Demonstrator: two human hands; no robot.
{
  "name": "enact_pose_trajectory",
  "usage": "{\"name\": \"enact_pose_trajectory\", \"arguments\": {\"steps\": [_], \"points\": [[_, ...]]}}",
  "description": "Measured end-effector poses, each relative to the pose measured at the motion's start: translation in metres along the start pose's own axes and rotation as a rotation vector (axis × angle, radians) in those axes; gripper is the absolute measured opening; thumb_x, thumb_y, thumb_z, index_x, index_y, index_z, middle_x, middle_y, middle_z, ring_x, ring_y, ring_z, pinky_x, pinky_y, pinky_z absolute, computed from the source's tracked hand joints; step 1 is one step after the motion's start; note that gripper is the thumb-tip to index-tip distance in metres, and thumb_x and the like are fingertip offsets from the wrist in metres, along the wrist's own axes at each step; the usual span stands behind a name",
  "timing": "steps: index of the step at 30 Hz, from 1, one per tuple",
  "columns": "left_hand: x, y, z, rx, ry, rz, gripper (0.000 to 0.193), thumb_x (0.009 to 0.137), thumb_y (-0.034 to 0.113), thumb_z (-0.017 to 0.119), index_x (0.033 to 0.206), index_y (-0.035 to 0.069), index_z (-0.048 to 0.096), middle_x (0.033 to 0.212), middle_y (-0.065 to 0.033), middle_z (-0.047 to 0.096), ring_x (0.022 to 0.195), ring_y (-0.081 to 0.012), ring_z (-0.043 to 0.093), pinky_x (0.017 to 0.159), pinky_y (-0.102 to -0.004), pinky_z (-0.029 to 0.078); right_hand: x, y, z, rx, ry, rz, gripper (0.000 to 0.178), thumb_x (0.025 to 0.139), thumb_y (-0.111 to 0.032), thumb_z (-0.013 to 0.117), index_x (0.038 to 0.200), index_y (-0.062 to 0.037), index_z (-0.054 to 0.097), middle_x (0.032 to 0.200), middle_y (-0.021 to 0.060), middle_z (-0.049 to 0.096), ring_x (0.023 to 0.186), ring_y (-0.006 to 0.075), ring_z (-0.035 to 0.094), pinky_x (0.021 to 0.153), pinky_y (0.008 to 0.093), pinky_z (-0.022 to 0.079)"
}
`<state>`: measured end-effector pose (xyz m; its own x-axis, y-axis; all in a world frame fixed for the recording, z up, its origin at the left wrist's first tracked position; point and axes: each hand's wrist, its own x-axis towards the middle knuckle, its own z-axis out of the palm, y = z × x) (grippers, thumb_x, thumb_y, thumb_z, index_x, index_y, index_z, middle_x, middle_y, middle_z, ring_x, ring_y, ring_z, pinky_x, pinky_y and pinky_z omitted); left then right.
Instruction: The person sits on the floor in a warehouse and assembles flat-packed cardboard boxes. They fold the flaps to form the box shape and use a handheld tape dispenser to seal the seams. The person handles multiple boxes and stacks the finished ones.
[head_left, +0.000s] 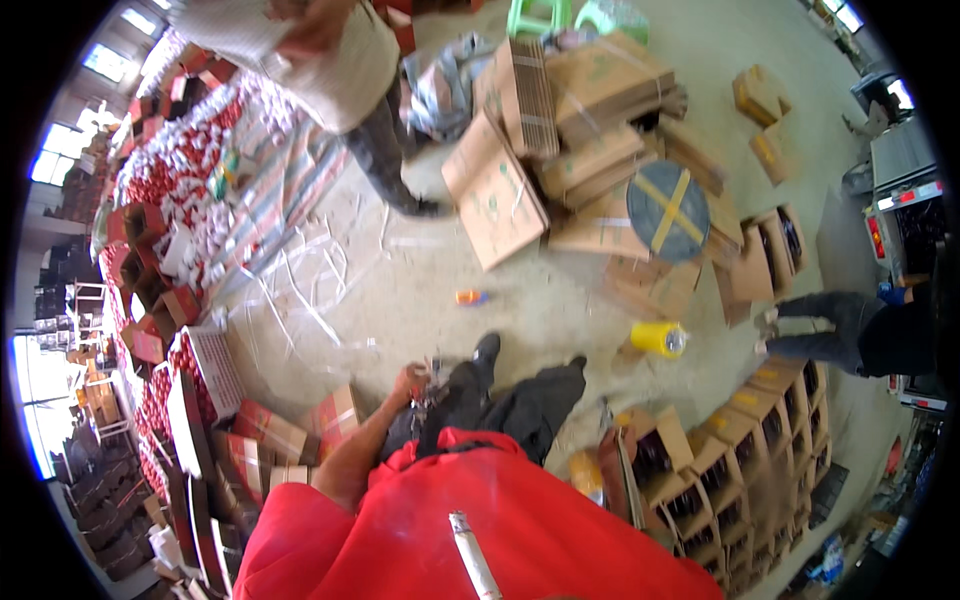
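Note:
My left hand (410, 382) is beside my left thigh, its fingers curled around something small and greyish that I cannot make out. On my right, a brownish shape that looks like my right hand (617, 446) is beside the open cartons. Its fingers are not clear, and I cannot tell whether it holds anything. An amber roll, which looks like packing tape (588, 476), is close to it. A cigarette (472, 556) with a burnt tip sticks out over my red shirt.
Rows of open cartons (735, 430) with dark contents stand at right. Ahead lie flattened cardboard boxes (500, 190), with a round dark lid (667, 211) on them. A yellow roll (658, 339) and loose white straps (290, 300) lie on the floor. Two people stand nearby, ahead-left and right.

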<state>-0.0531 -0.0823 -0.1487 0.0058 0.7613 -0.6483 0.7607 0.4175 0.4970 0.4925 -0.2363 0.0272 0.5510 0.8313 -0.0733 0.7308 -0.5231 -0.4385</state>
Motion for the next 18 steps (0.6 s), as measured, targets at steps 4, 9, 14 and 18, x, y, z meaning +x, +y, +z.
{"name": "enact_pose_trajectory", "arguments": {"steps": [4,9,14,18], "points": [[-0.030,-0.007,0.002,-0.036,-0.018,0.140,0.044,0.089,0.028,0.072,0.122,-0.001,0.070,0.094,-0.0213,0.078,0.087,-0.0294,0.077,0.079,-0.0387,0.060,0.004,-0.021,-0.003,-0.037,-0.032,0.149,0.021,0.094,-0.020,0.067,0.090,-0.0017,0.058,0.077,0.0255,0.065,0.080,0.0495,0.067,0.065,0.0533,0.051],[-0.055,-0.016,0.005,-0.012,-0.084,0.305,0.041,0.090,0.025,0.068,0.121,-0.002,0.069,0.095,-0.0225,0.077,0.091,-0.0314,0.077,0.084,-0.0393,0.059,0.005,-0.020,0.010,0.103,-0.043,-0.011,0.032,0.097,-0.018,0.067,0.121,0.0024,0.059,0.084,0.0186,0.069,0.072,0.0401,0.068,0.067,0.0488,0.055],[-0.076,0.070,-0.037,-0.136,-0.144,0.077,0.042,0.089,0.024,0.065,0.123,-0.002,0.068,0.089,-0.0208,0.077,0.088,-0.0308,0.076,0.084,-0.0410,0.058,0.007,-0.006,-0.015,0.500,-0.655,0.576,0.046,0.103,-0.013,0.061,0.145,-0.0028,0.045,0.085,0.0034,0.058,0.062,0.0089,0.057,0.053,0.0280,0.049],[-0.058,0.025,-0.021,-0.136,-0.187,-0.171,0.046,0.089,0.025,0.063,0.126,-0.003,0.065,0.082,-0.0180,0.076,0.086,-0.0304,0.076,0.085,-0.0422,0.057,-0.021,0.015,-0.031,0.836,-0.796,0.674,0.072,0.100,-0.007,0.065,0.160,-0.0095,0.025,0.088,0.0046,0.059,0.062,0.0080,0.057,0.052,0.0252,0.046]]}}
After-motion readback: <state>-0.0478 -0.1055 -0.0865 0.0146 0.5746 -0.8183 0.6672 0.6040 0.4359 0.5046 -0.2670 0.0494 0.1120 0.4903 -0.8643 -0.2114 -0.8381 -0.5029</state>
